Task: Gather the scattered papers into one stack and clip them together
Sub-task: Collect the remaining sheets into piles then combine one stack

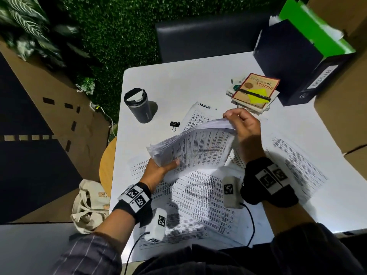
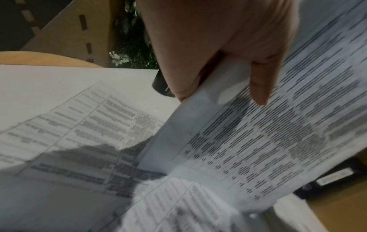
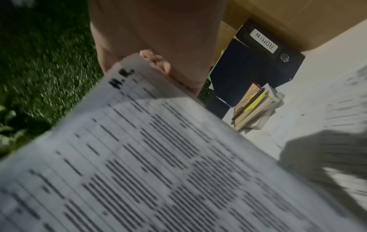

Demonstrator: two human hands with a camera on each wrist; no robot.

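Observation:
A bundle of printed papers (image 1: 196,147) hangs bent above the white table (image 1: 178,84). My left hand (image 1: 158,168) grips its near left corner, thumb on top (image 2: 260,87). My right hand (image 1: 242,124) pinches the far right corner (image 3: 127,73). More printed sheets (image 1: 200,205) lie scattered flat under and around both hands, one at the right (image 1: 297,159), one marked in pen at the back (image 1: 198,112). A black binder clip (image 1: 175,124) lies on the table just left of that back sheet, untouched.
A dark travel mug (image 1: 140,105) stands at the back left. A pile of books (image 1: 255,90) with a pen and yellow note sits at the back right, beside a black binder (image 1: 294,62) labelled ADMIN. Cardboard boxes (image 1: 341,108) bound the right side. A cloth bag (image 1: 89,207) lies off the table's left edge.

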